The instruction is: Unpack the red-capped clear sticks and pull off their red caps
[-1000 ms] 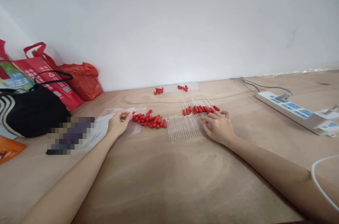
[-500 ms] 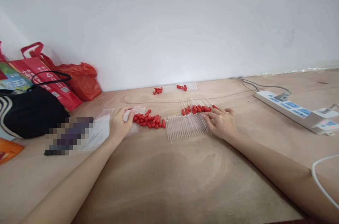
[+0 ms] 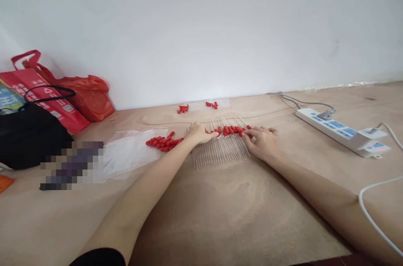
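A row of thin clear glass tubes [image 3: 218, 152] lies side by side on the table. Along its far side runs a line of red rubber dropper bulbs [image 3: 231, 130], with more slim tubes pointing away behind them. My left hand [image 3: 199, 133] is at the row's left end, thumb stretched toward the bulbs, its other fingers partly hidden. At the right end, my right hand [image 3: 262, 142] has its fingertips closed against a red bulb. Left of the row, loose red bulbs [image 3: 162, 142] form a pile, partly behind my left forearm.
Clear plastic bags [image 3: 129, 157] lie flat on the left. Small groups of red bulbs [image 3: 212, 105] rest near the wall. A white power strip [image 3: 330, 125] with cords is at right. Red bags [image 3: 91, 96] and a black bag [image 3: 34, 136] stand at left.
My left hand has moved right, from beside the loose bulb pile to the left end of the tube row. My right hand stays at the right end, its fingertips now against a bulb.
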### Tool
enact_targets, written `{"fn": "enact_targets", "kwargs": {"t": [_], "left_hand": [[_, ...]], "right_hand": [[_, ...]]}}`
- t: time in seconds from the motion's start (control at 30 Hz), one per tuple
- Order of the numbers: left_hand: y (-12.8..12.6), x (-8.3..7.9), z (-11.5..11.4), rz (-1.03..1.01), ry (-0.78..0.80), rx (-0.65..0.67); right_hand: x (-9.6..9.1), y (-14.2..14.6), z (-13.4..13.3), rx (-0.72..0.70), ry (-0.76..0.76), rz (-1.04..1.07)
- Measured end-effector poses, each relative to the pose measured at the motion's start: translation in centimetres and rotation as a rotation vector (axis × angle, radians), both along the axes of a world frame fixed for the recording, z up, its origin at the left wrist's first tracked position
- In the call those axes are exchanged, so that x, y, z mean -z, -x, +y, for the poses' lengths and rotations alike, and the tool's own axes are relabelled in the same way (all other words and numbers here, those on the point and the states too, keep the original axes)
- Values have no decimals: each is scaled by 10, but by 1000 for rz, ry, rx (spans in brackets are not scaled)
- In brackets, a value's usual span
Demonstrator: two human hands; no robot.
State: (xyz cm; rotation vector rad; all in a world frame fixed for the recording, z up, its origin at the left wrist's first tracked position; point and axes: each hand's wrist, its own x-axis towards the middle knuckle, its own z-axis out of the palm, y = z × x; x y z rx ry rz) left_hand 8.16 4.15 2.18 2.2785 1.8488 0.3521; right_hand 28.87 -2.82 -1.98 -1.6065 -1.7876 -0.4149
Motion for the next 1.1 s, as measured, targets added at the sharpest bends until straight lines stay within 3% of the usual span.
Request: {"fn": "enact_targets", "kwargs": {"t": [0.17,0.33,0.4,0.47,0.6,0.7,0.87,1.1], "left_hand": [[-6,-1,7,17,-13,-51],[9,-12,-2,7,-165,-105],[24,-16,-14,-14,-290,-43],[40,-15,-31,-53,-478,136],[65,-1,-66,-11,-715,449],[70,10,-83,-15,-808,606],[64,20,-95,-73,-858,692],[63,22,-94,-104,-772,638]], "right_hand": [[0,2,-1,6,1,10],[0,4,-2,-33,-43,46],[-1,6,-4,-65,-71,66],[-3,11,-8,-104,-115,77],[-8,24,-21,-268,-215,-26],[-12,35,-30,-422,-226,-177],[-9,49,-31,-532,-221,-230],[-1,58,-29,-589,-243,-234]]}}
